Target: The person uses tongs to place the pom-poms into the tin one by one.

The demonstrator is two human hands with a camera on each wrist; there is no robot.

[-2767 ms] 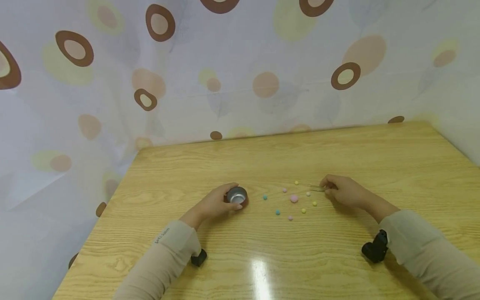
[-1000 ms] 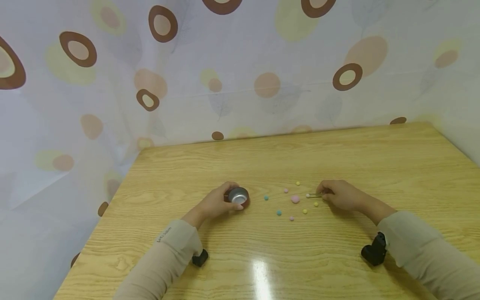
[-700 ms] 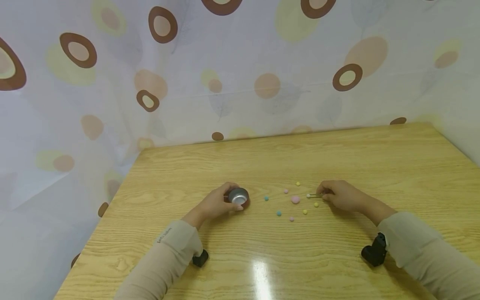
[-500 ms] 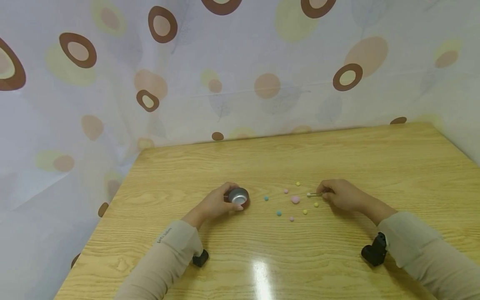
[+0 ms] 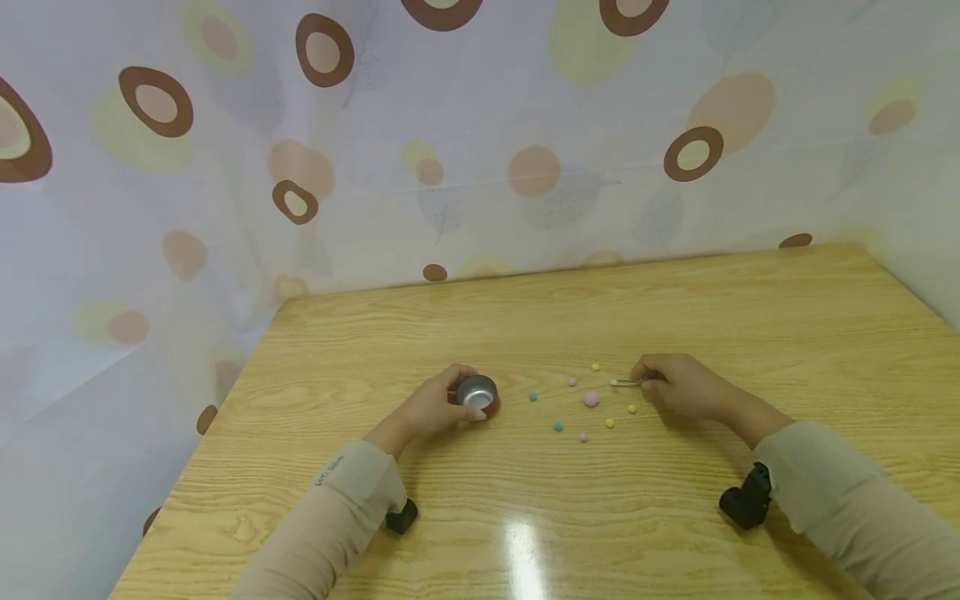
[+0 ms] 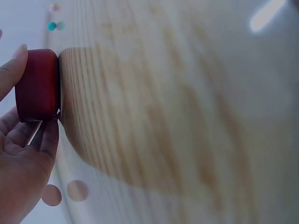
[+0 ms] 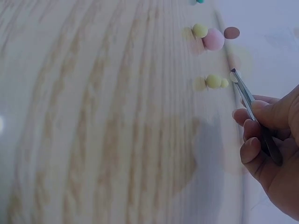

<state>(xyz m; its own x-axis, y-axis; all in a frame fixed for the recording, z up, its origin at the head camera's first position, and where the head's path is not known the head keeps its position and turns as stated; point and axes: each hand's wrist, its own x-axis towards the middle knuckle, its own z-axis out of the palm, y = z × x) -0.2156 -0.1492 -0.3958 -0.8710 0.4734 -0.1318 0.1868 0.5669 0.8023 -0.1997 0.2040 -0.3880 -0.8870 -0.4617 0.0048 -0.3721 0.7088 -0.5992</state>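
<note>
The right hand [image 5: 681, 386] pinches tweezers [image 7: 242, 87], a white ball [image 7: 233, 77] between their tips. The left hand [image 5: 431, 406] grips a cup [image 6: 39, 86] (red outside, steely within), upright on the worktop [image 5: 465, 500]. Between the hands, small balls [image 5: 632, 409], yellow, pink and blue, lie around a bigger pink ball [image 5: 591, 399].

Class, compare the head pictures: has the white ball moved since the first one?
Yes. Judged against the large pink ball, the white ball, now at the tips of the tweezers, has shifted slightly left and up in the picture.
</note>
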